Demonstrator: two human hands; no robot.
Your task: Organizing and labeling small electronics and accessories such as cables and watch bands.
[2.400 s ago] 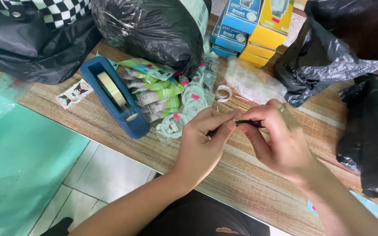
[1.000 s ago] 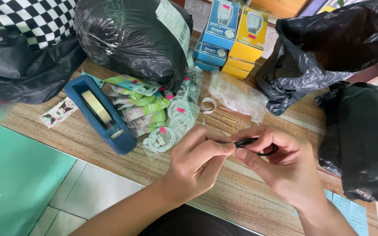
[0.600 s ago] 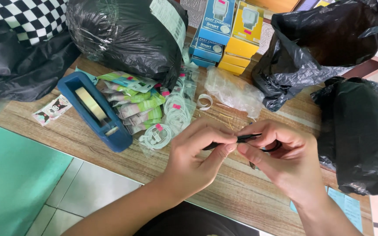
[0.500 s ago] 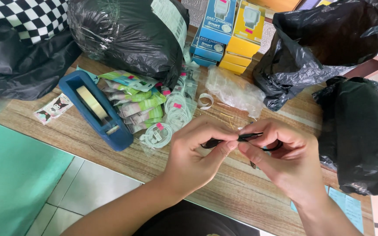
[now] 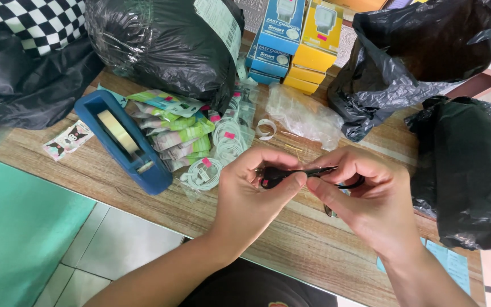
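My left hand (image 5: 257, 196) and my right hand (image 5: 367, 199) meet above the wooden table (image 5: 291, 244), both pinching a thin black cable (image 5: 291, 173). The left fingers grip its thicker black end. The right thumb and forefinger hold the cable a little further right, and a black loop of it shows behind the right hand. Just left of my hands lie coiled white cables (image 5: 217, 153) in clear bags with pink tags.
A blue tape dispenser (image 5: 123, 142) sits at the left beside green packets (image 5: 171, 128). Black plastic bags (image 5: 160, 45) stand at the back and right (image 5: 467, 170). Blue and yellow boxes (image 5: 291, 40) are stacked behind. A clear plastic bag (image 5: 302, 113) lies mid-table.
The camera view has shifted slightly. My hands have stayed together on the black cable, with small finger movements along it.
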